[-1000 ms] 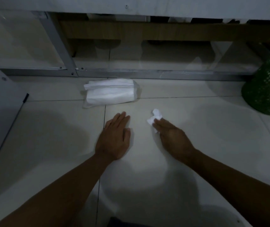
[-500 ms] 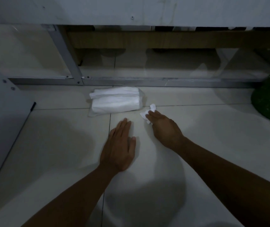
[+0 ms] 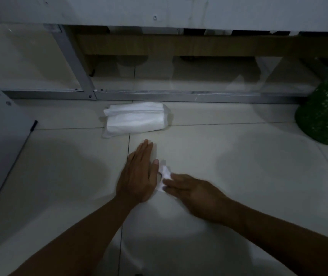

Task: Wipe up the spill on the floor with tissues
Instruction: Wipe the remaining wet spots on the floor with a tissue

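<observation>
Left hand [image 3: 138, 179] lies flat and open on the tiled floor [image 3: 228, 166], palm down, holding nothing. Right hand [image 3: 196, 193] presses a crumpled tissue [image 3: 165, 176] to the floor under its fingertips, just beside the left thumb; image blurred there. Tissue pack [image 3: 136, 119] lies beyond the hands, near the metal frame rail [image 3: 179, 96]. Green mesh basket [image 3: 326, 110] stands at right.

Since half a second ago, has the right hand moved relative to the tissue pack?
Yes. The right hand, pressing the crumpled tissue, has pulled back from the tissue pack toward the person, and now sits beside the left hand.
</observation>
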